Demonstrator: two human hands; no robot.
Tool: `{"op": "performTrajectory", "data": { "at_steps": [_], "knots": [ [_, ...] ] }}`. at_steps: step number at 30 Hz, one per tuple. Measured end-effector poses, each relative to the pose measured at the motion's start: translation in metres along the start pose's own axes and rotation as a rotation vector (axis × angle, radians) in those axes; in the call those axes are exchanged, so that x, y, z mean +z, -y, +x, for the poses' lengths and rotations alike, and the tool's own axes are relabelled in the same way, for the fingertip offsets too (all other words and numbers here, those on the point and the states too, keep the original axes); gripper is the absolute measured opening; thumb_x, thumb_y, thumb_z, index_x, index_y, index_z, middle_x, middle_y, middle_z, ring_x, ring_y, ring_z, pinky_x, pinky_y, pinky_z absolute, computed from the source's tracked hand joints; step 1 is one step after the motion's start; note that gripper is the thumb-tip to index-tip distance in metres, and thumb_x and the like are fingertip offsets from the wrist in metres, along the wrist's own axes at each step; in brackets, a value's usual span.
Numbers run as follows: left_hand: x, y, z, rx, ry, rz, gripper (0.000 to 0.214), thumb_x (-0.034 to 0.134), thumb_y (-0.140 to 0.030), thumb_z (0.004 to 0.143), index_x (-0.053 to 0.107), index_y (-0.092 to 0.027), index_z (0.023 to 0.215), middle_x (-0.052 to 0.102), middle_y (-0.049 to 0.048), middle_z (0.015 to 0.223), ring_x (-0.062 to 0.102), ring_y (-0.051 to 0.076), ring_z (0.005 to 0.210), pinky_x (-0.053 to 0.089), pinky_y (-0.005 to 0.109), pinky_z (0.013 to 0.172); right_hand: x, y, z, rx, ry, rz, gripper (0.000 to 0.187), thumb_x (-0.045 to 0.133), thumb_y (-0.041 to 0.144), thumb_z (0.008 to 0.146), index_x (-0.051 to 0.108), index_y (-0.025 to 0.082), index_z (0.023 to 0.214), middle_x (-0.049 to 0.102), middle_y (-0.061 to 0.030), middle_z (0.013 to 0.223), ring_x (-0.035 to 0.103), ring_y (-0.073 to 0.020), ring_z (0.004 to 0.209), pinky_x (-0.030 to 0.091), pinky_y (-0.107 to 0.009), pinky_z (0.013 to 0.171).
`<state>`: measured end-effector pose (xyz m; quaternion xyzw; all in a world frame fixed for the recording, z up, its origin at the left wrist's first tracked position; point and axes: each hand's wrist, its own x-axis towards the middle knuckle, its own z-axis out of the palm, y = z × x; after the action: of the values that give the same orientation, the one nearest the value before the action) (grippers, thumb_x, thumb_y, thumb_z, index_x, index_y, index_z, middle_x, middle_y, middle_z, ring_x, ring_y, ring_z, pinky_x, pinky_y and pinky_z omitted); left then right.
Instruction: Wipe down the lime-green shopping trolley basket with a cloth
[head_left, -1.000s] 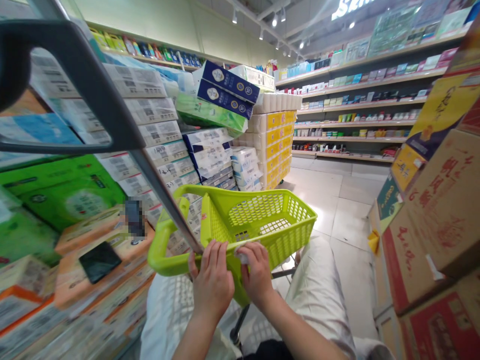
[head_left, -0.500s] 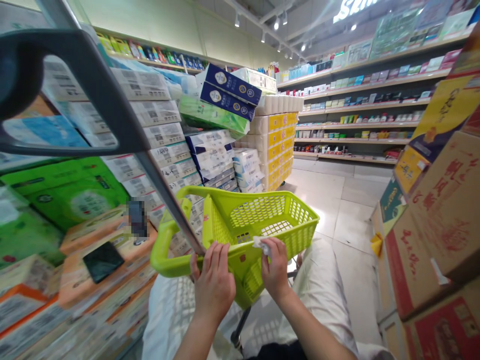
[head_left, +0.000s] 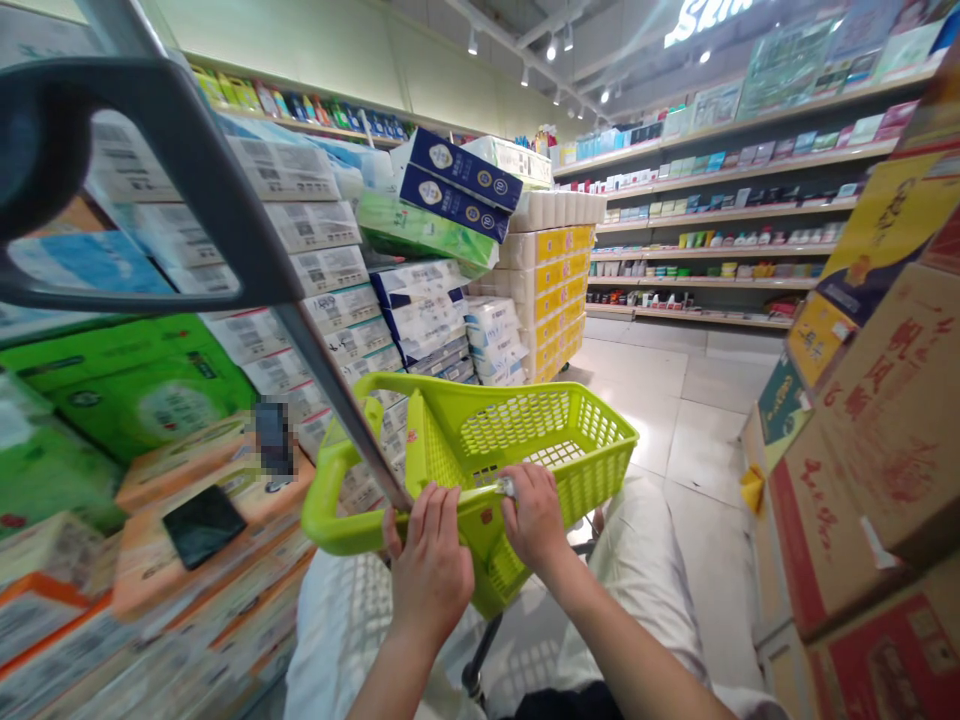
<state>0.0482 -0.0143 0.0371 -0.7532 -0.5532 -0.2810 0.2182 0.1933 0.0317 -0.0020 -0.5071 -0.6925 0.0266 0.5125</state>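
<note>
A lime-green plastic shopping basket (head_left: 570,440) sits tilted on my lap in a store aisle. My left hand (head_left: 429,560) lies on its near rim with fingers spread, next to a dark metal handle bar (head_left: 330,400) that rises up to the left. My right hand (head_left: 534,515) is closed on a small white wipe (head_left: 508,487) and presses it against the basket's near rim. The basket's inside looks empty.
Stacked tissue packs (head_left: 420,300) and green cartons (head_left: 135,390) rise on the left, with a black phone (head_left: 204,524) lying on an orange box. Cardboard boxes (head_left: 877,440) stand on the right. A tiled aisle (head_left: 675,400) runs ahead to stocked shelves (head_left: 720,230).
My right hand with the wipe slid right along the basket rim, then came back slightly left and lower onto the rim. My left hand stayed in place.
</note>
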Motion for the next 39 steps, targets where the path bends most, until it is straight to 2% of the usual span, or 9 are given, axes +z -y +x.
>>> {"op": "performTrajectory", "data": {
  "at_steps": [6, 10, 13, 17, 21, 24, 29, 32, 39],
  "knots": [
    [0.007, -0.003, 0.004, 0.011, -0.014, -0.011, 0.045, 0.043, -0.012, 0.079, 0.056, -0.015, 0.123, 0.063, 0.0129, 0.122, 0.049, 0.026, 0.124, 0.002, 0.048, 0.117, 0.009, 0.028, 0.005, -0.092, 0.064, 0.105, 0.035, 0.046, 0.011, 0.073, 0.056, 0.019, 0.106, 0.059, -0.0063, 0.099, 0.050, -0.0216, 0.094, 0.036, -0.036, 0.091],
    [0.009, -0.002, 0.007, 0.011, 0.018, -0.041, 0.055, 0.046, -0.009, 0.070, 0.056, -0.016, 0.124, 0.062, 0.0117, 0.125, 0.048, 0.026, 0.126, 0.003, 0.047, 0.117, -0.001, 0.000, 0.010, -0.125, 0.119, 0.033, 0.035, 0.048, 0.012, 0.073, 0.057, 0.020, 0.106, 0.060, -0.0051, 0.096, 0.051, -0.0211, 0.093, 0.037, -0.034, 0.088],
    [0.012, -0.005, 0.011, -0.004, 0.016, -0.067, 0.057, 0.048, -0.008, 0.068, 0.056, -0.016, 0.124, 0.062, 0.0118, 0.124, 0.049, 0.027, 0.126, 0.002, 0.047, 0.117, -0.007, -0.020, 0.012, -0.042, 0.062, -0.037, 0.031, 0.048, 0.011, 0.074, 0.058, 0.019, 0.101, 0.059, -0.0054, 0.093, 0.050, -0.0218, 0.091, 0.036, -0.035, 0.087],
    [0.019, -0.008, 0.014, 0.005, 0.007, -0.066, 0.058, 0.048, -0.009, 0.068, 0.056, -0.015, 0.125, 0.062, 0.0124, 0.125, 0.048, 0.027, 0.126, 0.002, 0.048, 0.117, -0.002, -0.014, 0.012, 0.004, 0.017, -0.037, 0.033, 0.047, 0.008, 0.073, 0.057, 0.020, 0.103, 0.059, -0.0055, 0.093, 0.050, -0.0220, 0.092, 0.035, -0.036, 0.089],
    [0.025, -0.006, 0.017, 0.042, 0.007, -0.040, 0.058, 0.047, -0.009, 0.069, 0.055, -0.015, 0.126, 0.061, 0.0119, 0.126, 0.047, 0.027, 0.127, 0.001, 0.048, 0.118, -0.001, -0.008, 0.013, -0.045, 0.078, -0.009, 0.040, 0.049, 0.009, 0.072, 0.056, 0.020, 0.110, 0.060, -0.0059, 0.101, 0.050, -0.0221, 0.097, 0.035, -0.036, 0.091],
    [0.026, -0.005, 0.019, 0.057, 0.011, -0.044, 0.057, 0.046, -0.008, 0.070, 0.055, -0.015, 0.126, 0.061, 0.0120, 0.126, 0.047, 0.026, 0.127, 0.000, 0.047, 0.118, -0.009, -0.026, 0.013, -0.076, 0.121, -0.007, 0.042, 0.050, 0.009, 0.073, 0.056, 0.021, 0.112, 0.060, -0.0055, 0.104, 0.050, -0.0216, 0.099, 0.035, -0.035, 0.091],
    [0.029, -0.007, 0.023, 0.041, 0.017, -0.089, 0.058, 0.047, -0.008, 0.068, 0.056, -0.016, 0.125, 0.062, 0.0109, 0.125, 0.048, 0.026, 0.127, 0.001, 0.046, 0.118, -0.017, -0.053, 0.013, 0.007, 0.006, -0.097, 0.036, 0.048, 0.009, 0.075, 0.058, 0.020, 0.107, 0.060, -0.0066, 0.099, 0.051, -0.0224, 0.098, 0.036, -0.038, 0.093],
    [0.032, -0.007, 0.025, 0.024, 0.012, -0.109, 0.058, 0.048, -0.008, 0.067, 0.057, -0.016, 0.124, 0.062, 0.0115, 0.125, 0.048, 0.027, 0.126, 0.002, 0.047, 0.118, -0.010, -0.040, 0.013, 0.053, -0.025, -0.093, 0.035, 0.048, 0.008, 0.074, 0.058, 0.020, 0.105, 0.060, -0.0073, 0.099, 0.051, -0.0232, 0.098, 0.036, -0.039, 0.094],
    [0.034, 0.000, 0.025, 0.039, -0.004, -0.106, 0.056, 0.046, -0.008, 0.069, 0.057, -0.016, 0.123, 0.063, 0.0116, 0.124, 0.048, 0.026, 0.126, 0.001, 0.046, 0.118, 0.001, -0.012, 0.015, -0.050, 0.079, 0.029, 0.046, 0.049, 0.007, 0.073, 0.054, 0.022, 0.116, 0.060, -0.0063, 0.107, 0.051, -0.0224, 0.103, 0.036, -0.038, 0.095]
  ]
}}
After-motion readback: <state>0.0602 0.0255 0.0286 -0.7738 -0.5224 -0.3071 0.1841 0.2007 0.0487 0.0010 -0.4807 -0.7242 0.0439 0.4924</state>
